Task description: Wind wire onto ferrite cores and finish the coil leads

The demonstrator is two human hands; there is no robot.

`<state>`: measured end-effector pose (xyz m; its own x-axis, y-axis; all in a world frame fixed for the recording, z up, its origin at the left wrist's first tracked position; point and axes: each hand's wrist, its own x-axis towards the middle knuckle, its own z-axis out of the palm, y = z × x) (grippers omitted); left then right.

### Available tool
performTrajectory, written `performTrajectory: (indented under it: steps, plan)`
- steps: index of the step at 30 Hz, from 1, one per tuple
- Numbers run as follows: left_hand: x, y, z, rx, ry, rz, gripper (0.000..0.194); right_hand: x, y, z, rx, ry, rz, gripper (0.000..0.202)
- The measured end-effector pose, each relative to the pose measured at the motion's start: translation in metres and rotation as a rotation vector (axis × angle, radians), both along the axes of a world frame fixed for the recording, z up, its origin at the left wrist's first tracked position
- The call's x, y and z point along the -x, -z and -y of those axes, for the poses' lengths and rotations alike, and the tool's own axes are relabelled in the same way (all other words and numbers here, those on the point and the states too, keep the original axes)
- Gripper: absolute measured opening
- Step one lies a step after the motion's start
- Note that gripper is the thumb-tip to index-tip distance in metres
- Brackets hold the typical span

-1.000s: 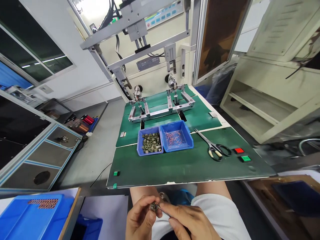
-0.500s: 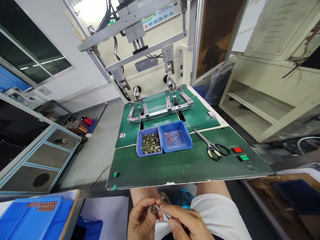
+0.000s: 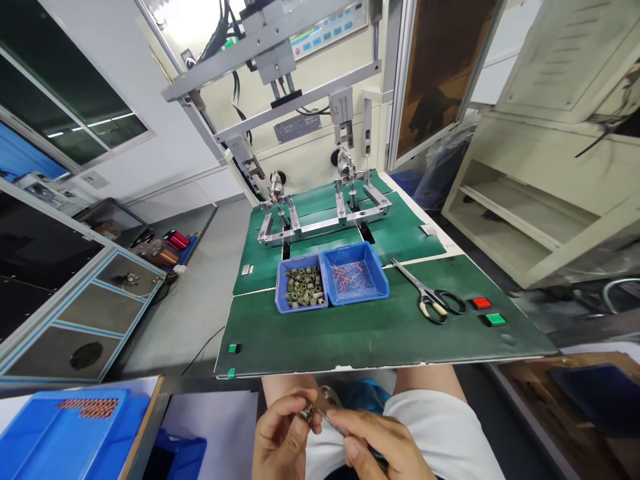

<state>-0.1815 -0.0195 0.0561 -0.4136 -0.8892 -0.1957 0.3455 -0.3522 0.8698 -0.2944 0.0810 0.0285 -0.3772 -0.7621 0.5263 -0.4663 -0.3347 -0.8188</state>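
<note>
Over my lap, my left hand [image 3: 280,437] pinches a small slotted motor core [image 3: 307,412] between thumb and fingers. My right hand [image 3: 383,443] grips a thin metal rod-like tool [image 3: 334,425]; its far end is hidden in the palm, so its exact kind is unclear. The tool's tip points at the core, close beside it. On the green bench, a purple-blue bin [image 3: 281,304] holds many similar cores. Against it stands a blue bin [image 3: 384,288] with bits of copper wire [image 3: 350,275] on its floor.
Black-handled scissors [image 3: 430,297] lie right of the bins, near a red button [image 3: 481,303] and a green button [image 3: 495,320]. Behind stands a metal clamping frame [image 3: 320,229] on the machine. At lower left, a blue crate [image 3: 45,433] carries rows of copper-coloured parts [image 3: 97,407].
The core has tilted in my left hand, from its slotted face toward me to more side-on. My right hand has drawn slightly right with the tool. The view has shifted a little.
</note>
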Motion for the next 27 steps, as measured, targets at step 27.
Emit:
performTrajectory:
  steps: [27]
  plan:
    - [-0.005, 0.012, 0.0, 0.173, 0.005, 0.081, 0.036, 0.0, -0.005, 0.002, 0.002, 0.027, -0.038, 0.044]
